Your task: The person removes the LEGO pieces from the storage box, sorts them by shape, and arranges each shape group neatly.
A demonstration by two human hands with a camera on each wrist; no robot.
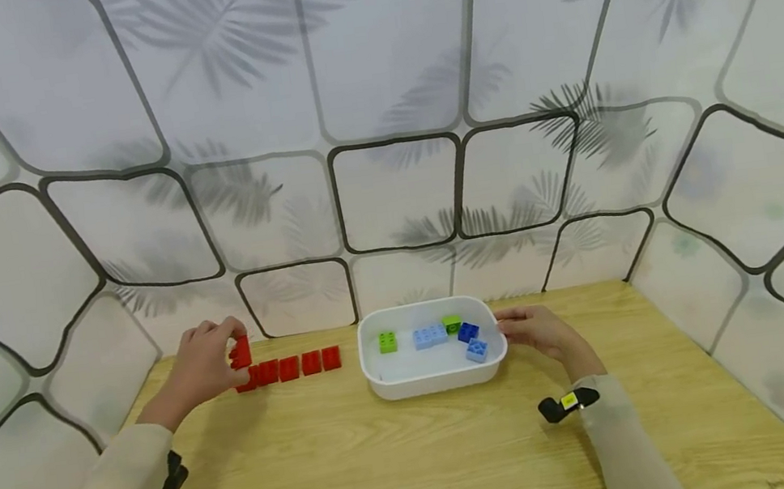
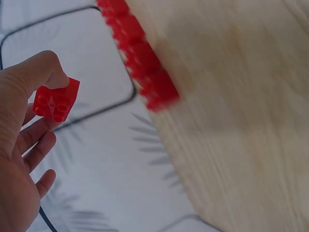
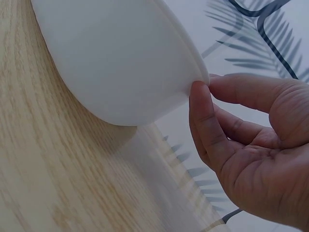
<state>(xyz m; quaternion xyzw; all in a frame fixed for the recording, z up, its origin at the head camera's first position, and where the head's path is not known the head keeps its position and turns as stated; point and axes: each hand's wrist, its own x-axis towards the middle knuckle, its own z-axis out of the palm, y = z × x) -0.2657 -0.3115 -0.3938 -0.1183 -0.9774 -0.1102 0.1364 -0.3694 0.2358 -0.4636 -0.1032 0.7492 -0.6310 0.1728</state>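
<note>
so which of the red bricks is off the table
The red brick pinched in the left hand; the other red bricks lie in a row on the wooden table.

No writing, labels, brands or numbers can be read anywhere.

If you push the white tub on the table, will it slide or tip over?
The white tub would probably slide, not tip: it sits low and wide on smooth wood. It looks light, holding only a few small bricks. The right hand at its rim likely steadies it.
</note>
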